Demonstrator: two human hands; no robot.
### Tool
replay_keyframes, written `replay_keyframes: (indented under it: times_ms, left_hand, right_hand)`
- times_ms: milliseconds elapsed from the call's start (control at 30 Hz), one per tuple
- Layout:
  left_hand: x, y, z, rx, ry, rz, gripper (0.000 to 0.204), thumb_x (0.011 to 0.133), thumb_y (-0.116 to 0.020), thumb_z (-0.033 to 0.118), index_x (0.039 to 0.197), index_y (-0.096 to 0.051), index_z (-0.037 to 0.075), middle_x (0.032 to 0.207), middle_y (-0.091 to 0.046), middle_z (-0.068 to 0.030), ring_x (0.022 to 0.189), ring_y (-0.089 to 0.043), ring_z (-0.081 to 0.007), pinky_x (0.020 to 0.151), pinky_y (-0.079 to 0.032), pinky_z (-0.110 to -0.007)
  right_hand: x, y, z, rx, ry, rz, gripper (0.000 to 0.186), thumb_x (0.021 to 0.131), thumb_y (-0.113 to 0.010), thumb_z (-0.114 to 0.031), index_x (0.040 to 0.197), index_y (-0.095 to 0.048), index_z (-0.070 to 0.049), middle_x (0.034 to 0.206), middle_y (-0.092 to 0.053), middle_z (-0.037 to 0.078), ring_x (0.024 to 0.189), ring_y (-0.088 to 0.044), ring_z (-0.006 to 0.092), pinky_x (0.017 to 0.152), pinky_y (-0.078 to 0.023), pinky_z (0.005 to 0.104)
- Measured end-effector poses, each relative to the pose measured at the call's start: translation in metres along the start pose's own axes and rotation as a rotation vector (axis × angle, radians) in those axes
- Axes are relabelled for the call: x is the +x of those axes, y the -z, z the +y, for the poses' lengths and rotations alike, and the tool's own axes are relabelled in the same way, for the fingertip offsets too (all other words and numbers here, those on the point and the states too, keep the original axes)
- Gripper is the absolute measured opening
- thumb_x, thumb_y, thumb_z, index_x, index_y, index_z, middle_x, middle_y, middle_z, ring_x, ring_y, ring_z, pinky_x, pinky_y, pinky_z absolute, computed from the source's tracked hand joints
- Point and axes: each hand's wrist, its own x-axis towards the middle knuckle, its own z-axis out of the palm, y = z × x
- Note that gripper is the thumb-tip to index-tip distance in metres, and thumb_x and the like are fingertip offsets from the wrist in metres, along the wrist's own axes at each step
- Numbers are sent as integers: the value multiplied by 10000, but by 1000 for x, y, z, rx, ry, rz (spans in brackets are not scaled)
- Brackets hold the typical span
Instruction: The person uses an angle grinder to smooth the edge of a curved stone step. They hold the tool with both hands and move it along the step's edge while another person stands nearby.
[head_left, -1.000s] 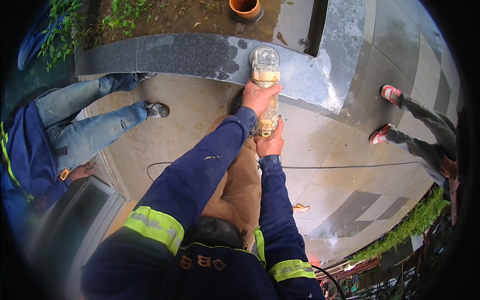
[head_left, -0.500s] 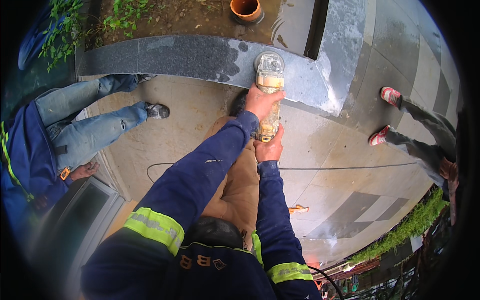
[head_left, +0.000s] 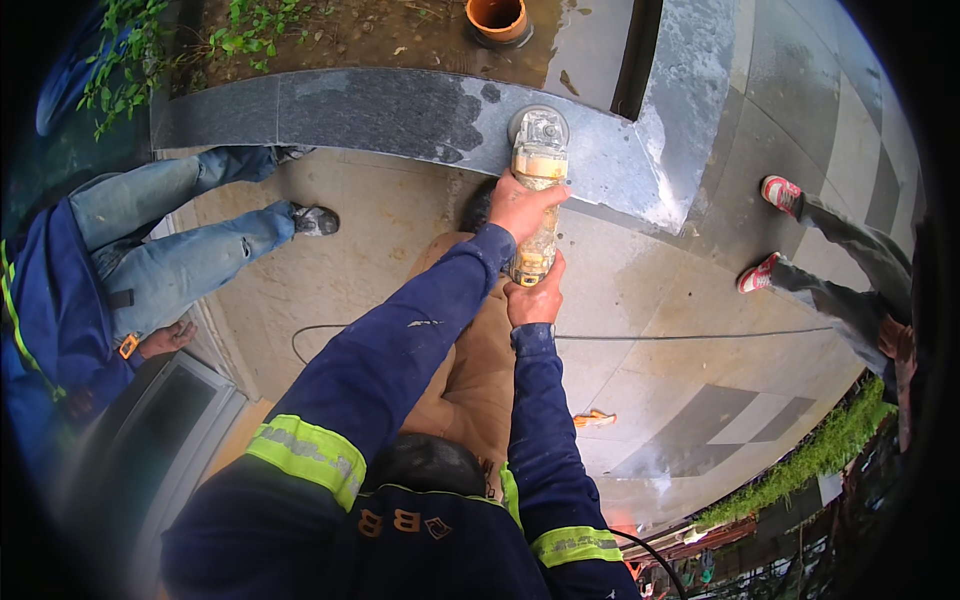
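We find the left hand (head_left: 521, 208) gripping the dusty yellow-and-grey cylindrical grinder (head_left: 540, 163) mid-body, the right hand (head_left: 537, 298) closed on its rear, presumably steadying it over the flat grey stone ledge (head_left: 370, 112).

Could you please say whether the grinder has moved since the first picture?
Yes: the grinder has moved slightly toward the near edge of the stone ledge, away from the orange pipe.

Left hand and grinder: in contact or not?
Touching. The head view shows it: the left hand is clasped over the grinder from its left side, overlapping the body with no gap between them.
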Motion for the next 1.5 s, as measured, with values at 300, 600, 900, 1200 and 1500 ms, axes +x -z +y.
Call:
replay_keyframes:
  times_ms: [300,600,900,1200,1500]
  left_hand:
    - [9,14,10,92,6,29,343,762,-789,149,1048,-656,14,946,-685,-64,819,-645,-147,741,-524,-305]
    - [9,22,16,43,20,20,352,756,-796,152,1048,-658,12,960,-688,-62,836,-647,-140,746,-522,-300]
    - [9,27,32,-3,46,-44,372,745,-807,160,1050,-659,6,972,-688,-64,854,-648,-144,760,-524,-307]
    - [-2,27,9,8,17,-7,342,758,-790,131,1052,-657,17,970,-688,-66,844,-648,-143,762,-524,-306]
    - [-6,1,-9,210,56,-18,696,641,-861,297,1133,-534,-71,1058,-657,-203,953,-656,-259,852,-514,-342]
  right_hand:
    - [1,-17,-10,12,12,33,865,647,-744,-57,1394,-316,-145,999,-665,270,978,-624,467,848,-500,495]
    - [1,-24,-10,-15,-13,-8,882,640,-734,-53,1404,-305,-151,1020,-654,288,986,-624,470,870,-500,493]
    - [2,-26,-22,-20,-19,-2,862,652,-724,-53,1403,-309,-134,1045,-647,291,998,-615,479,872,-496,493]
    - [-7,-21,-2,-29,-20,-41,842,676,-713,-50,1408,-306,-135,1042,-654,279,1003,-617,474,862,-501,489]
    - [-10,-10,15,74,-24,57,862,649,-750,-56,1398,-329,-127,1041,-664,257,1006,-631,453,871,-506,469]
